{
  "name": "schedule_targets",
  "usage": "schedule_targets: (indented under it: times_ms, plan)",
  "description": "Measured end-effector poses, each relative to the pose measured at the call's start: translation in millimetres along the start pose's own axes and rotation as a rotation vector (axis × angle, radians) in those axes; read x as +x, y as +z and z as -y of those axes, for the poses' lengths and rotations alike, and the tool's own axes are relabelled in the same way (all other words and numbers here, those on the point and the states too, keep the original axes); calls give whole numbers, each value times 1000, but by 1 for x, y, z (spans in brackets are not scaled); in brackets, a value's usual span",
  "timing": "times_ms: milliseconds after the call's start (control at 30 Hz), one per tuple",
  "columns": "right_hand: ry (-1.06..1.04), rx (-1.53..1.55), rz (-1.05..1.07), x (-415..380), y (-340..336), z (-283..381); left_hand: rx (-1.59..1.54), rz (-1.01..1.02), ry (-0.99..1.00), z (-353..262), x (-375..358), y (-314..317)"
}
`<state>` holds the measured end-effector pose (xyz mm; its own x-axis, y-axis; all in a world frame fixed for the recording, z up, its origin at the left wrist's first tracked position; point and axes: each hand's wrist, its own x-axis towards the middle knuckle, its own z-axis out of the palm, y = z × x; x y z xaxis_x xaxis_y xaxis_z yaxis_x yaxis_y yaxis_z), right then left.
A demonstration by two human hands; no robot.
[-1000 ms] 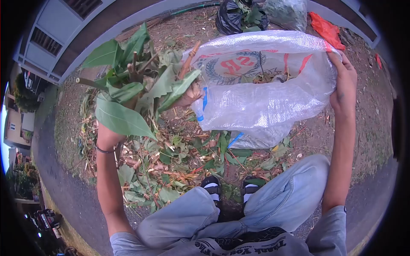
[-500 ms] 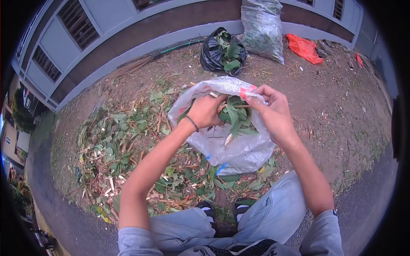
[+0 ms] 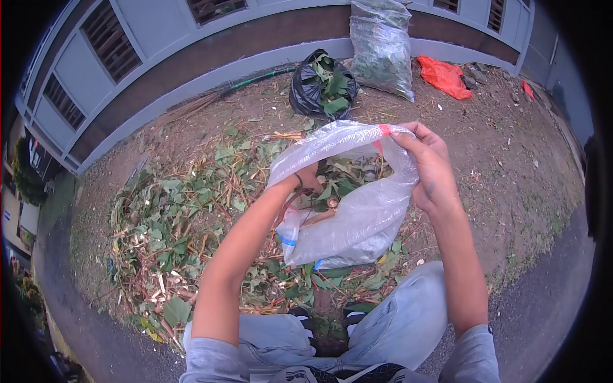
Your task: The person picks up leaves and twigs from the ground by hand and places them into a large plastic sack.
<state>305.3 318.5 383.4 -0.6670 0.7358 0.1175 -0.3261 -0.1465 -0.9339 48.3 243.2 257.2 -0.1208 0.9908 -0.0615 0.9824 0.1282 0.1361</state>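
A translucent plastic bag point(image 3: 357, 226) stands open on the ground before my knees, with green leaves point(image 3: 345, 182) and stalks inside. My left hand point(image 3: 310, 179) reaches through its mouth among the leaves; its fingers are mostly hidden, so its grip cannot be made out. At the upper right, my right hand point(image 3: 432, 159) pinches the bag's rim beside a red mark, holding the mouth wide.
A leaf and stalk pile point(image 3: 172, 210) spreads on the left. Beyond the bag stand a black bag point(image 3: 306, 89) with leaves, a full clear sack point(image 3: 383, 51) and a red plastic sheet point(image 3: 445, 76) near the wall point(image 3: 306, 32).
My left hand has gone deeper into the bag and lower among the leaves. My right hand has moved slightly right, still on the rim, and the bag's mouth is wider.
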Motion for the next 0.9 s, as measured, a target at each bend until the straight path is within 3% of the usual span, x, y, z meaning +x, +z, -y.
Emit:
schedule_targets:
  times_ms: [100, 200, 267, 300, 367, 400, 467, 500, 567, 633, 667, 767, 833, 900]
  plan:
    - [-9, 56, -113, 16, -10, -5, -165, 25, 5, -2, -33, -9]
    - [-71, 60, -189, 30, -21, -12, -155, -7, 173, -15, -72, -36]
    - [-103, 46, -216, 36, -25, -21, -382, -177, 225, -14, -86, -49]
    - [-124, 24, -221, 38, -25, -24, -380, -158, 229, -19, -95, -63]
    - [-149, 11, -232, 40, -22, -26, -358, -267, -286, -27, -111, -90]
    - [-172, -4, -231, 41, -20, -26, -350, -256, -279, -17, -118, -88]
    - [-192, -10, -255, 44, -17, -29, -295, -483, -199, 8, -131, -70]
    - [-212, -24, -255, 47, -17, -30, -288, -466, -187, 10, -134, -56]
    - [-228, -35, -260, 46, -12, -35, -213, -244, -412, 6, -141, -22]
    - [-240, -31, -262, 46, -5, -38, -305, 82, -487, 0, -148, 7]
    - [-237, -41, -251, 47, -3, -39, -319, 78, -493, -2, -154, 28]
    - [-245, -129, -275, 47, -5, -47, -510, 85, -359, 0, -170, 96]
    - [-393, -436, -285, 49, -16, -53, -1244, 4, -564, 5, -178, 131]
    - [-437, -585, -274, 49, -28, -55, -1485, -192, -770, 24, -170, 130]
